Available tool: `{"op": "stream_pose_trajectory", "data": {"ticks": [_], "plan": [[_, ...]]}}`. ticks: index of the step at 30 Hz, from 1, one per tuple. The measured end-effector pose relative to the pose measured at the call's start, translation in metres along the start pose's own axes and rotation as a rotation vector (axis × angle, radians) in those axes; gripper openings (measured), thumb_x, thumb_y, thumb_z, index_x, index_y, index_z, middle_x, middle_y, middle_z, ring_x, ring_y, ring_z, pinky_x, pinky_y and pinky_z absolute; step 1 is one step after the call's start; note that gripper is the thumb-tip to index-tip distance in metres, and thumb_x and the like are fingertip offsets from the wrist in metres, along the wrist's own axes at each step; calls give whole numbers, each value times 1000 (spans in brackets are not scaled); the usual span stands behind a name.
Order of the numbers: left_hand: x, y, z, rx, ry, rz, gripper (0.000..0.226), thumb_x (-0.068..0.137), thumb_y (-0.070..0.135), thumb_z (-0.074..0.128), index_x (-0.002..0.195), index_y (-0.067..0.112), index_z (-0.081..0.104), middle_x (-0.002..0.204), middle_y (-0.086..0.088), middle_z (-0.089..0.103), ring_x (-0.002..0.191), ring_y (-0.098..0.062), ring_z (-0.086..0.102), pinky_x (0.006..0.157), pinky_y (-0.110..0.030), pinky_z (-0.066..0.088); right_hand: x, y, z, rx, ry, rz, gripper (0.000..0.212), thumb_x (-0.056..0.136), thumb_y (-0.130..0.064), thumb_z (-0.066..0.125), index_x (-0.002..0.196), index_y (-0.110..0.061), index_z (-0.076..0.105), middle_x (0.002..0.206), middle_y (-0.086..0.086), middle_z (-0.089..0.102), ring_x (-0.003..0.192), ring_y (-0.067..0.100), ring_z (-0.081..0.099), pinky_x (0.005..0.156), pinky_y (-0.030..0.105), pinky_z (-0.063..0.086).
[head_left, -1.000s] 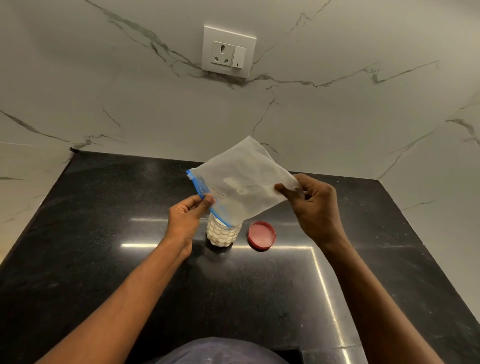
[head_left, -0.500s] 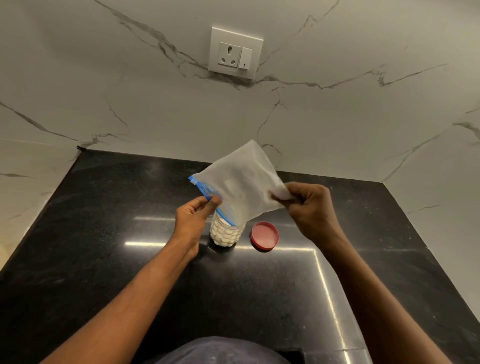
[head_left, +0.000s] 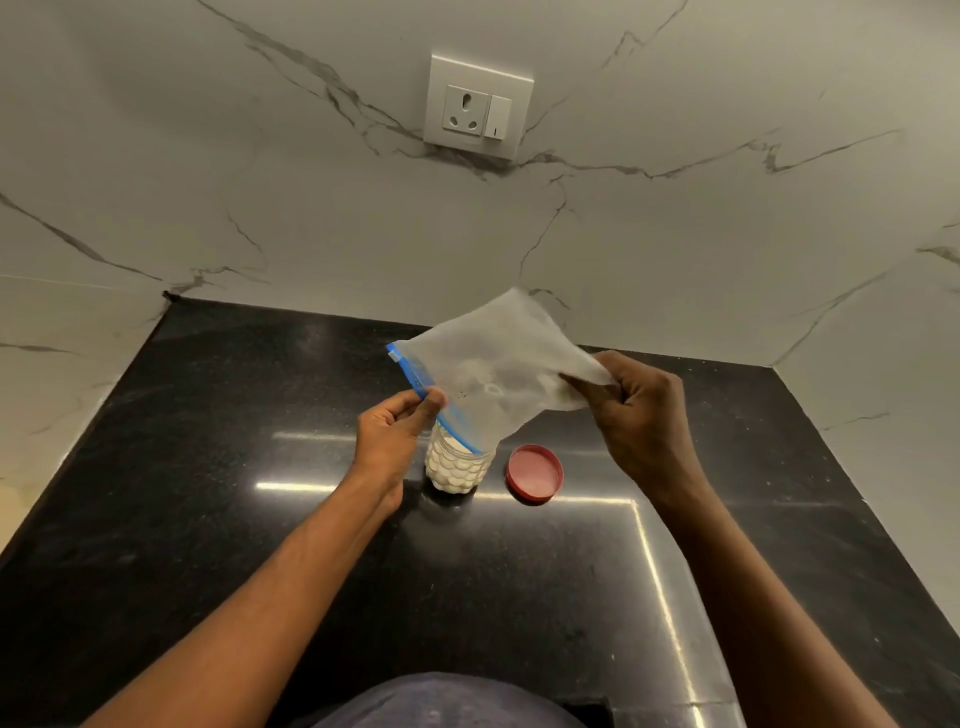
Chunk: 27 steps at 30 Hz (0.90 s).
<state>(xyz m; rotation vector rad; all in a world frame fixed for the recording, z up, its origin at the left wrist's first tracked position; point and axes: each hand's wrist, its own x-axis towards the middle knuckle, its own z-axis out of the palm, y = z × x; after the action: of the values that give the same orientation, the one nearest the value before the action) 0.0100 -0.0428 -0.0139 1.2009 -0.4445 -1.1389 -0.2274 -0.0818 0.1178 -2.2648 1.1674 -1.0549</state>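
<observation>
Head view: left hand (head_left: 392, 441) pinches blue zip edge, right hand (head_left: 641, 415) grips corner of limp translucent plastic zip bag (head_left: 493, 374); light, floppy, likely slippery

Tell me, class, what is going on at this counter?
A person tips a nearly empty zip bag over an open jar on the black counter. The left hand pinches the bag's blue zip edge; the right hand grips its far end, raised higher. The jar holds something white. A red lid lies beside it, apart.

The bag (head_left: 498, 364) hangs above the jar (head_left: 456, 467); the lid (head_left: 535, 474) lies just right of it on the counter (head_left: 208, 467).
</observation>
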Motion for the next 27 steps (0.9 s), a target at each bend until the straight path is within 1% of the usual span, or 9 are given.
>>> {"op": "stream_pose_trajectory", "data": {"ticks": [2,4,6,7,10,12,16,21,27], "plan": [[-1,3,-1,4,-11,8,20,90,21,82,109,16,80,104,3,84,91,1,77,65,-4,54,2,1,-4,39,-67,86,22,99,-4,70,114,-18,77,87,-15,72,75,-4,66,70,17,51],[-2,4,-1,-3,-32,30,21,90,19,81,110,13,80,104,2,84,95,-2,78,68,-4,54,4,-2,-14,97,-159,175,45,94,-9,77,132,-30,67,115,-6,75,106,4,69,88,33,58],[-4,6,0,-2,-47,56,19,91,18,80,110,13,80,104,2,84,97,-4,78,71,-5,55,6,-12,-18,98,-225,165,75,84,-29,88,148,-40,50,140,-5,66,131,9,60,103,33,52],[-5,7,1,-3,-56,71,17,91,16,79,109,14,80,104,3,84,98,-5,79,73,-7,56,8,-19,-17,100,-197,127,75,83,-35,88,148,-40,50,141,-6,66,132,9,60,105,32,51],[-7,9,5,-3,-108,124,15,93,13,78,107,14,80,104,1,84,99,-10,80,78,-13,59,17,-33,-9,176,41,18,26,95,-11,77,121,-19,75,110,-5,79,107,10,75,96,44,60],[-8,11,7,-1,-135,151,15,93,11,77,108,13,80,105,-1,84,100,-12,80,79,-16,61,21,-37,-7,202,131,31,24,92,7,74,107,-11,80,100,0,81,99,15,78,93,48,61],[-9,15,7,-15,-110,163,16,94,11,76,109,13,79,105,0,84,100,-13,80,78,-15,60,15,-41,-3,304,148,73,5,87,-12,86,91,-14,83,83,2,81,79,30,78,75,53,63],[-13,13,14,-39,-119,126,18,93,10,77,111,8,79,104,-2,84,99,-15,80,76,-15,60,13,-39,-1,263,128,39,14,98,-11,74,110,-13,81,97,-5,82,93,12,78,86,36,64],[-13,24,17,-53,-129,160,14,93,10,77,106,13,80,102,-2,84,97,-16,81,76,-17,61,10,-28,-5,300,260,64,12,96,-10,76,107,-12,81,93,-3,82,88,14,79,82,31,63]]}}
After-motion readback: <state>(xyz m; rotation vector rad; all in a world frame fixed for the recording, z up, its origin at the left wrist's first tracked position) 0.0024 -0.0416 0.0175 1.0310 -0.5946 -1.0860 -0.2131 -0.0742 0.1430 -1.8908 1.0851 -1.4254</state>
